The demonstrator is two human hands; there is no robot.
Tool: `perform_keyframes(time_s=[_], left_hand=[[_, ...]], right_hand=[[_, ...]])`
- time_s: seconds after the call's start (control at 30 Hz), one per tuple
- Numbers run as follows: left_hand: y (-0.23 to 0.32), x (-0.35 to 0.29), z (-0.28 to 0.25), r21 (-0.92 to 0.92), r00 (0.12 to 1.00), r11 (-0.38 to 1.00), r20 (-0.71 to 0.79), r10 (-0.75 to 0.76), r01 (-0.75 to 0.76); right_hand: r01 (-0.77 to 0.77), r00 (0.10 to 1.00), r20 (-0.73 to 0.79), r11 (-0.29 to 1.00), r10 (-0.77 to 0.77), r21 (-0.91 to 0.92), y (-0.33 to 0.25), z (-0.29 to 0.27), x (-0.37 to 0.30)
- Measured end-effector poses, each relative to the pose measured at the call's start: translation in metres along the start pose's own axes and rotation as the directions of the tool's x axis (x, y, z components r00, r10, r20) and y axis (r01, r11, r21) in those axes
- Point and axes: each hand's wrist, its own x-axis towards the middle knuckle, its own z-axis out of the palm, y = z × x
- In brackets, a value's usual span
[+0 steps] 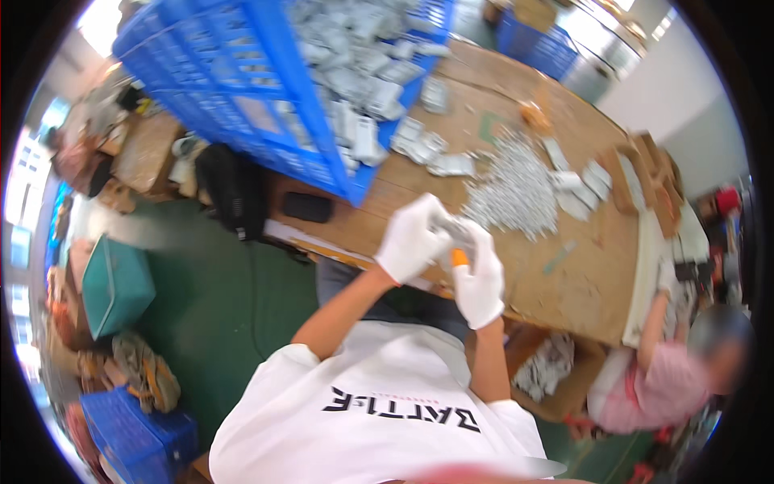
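Observation:
My left hand (415, 238) and my right hand (480, 278), both in white gloves, meet at the near edge of the wooden table (592, 282). Their fingers are closed together around something small and greyish, mostly hidden and blurred. An orange patch (459, 257) shows against the right hand's fingers; I cannot tell what it belongs to. Just beyond the hands lies a heap of small silvery-white pieces (516, 194). Several pale grey plastic housings (419, 143) are scattered left of the heap, by a blue crate (278, 121) full of similar ones.
A black phone (307, 207) lies near the table's left edge. Right of the heap are more white housings (584, 189) and a cardboard box (633, 177). A thin translucent tool (560, 256) rests nearby. A person in pink (657, 379) works at the right. Below sits an open carton (552, 367).

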Motion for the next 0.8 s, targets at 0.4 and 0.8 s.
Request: perform_keyframes(time_s=[0.4, 0.8], left_hand=[[0.012, -0.013, -0.001, -0.087, 0.969, 0.987, 0.219, -0.114, 0.135], [0.028, -0.030, 0.000, -0.096, 0.978, 0.976, 0.097, -0.184, 0.193]], right_hand=[[0.074, 0.997, 0.001, 0.885, -0.083, -0.460, 0.004, 0.009, -0.035], [0.167, 0.974, -0.034, 0.811, -0.224, -0.561, 0.001, 0.010, -0.033]])
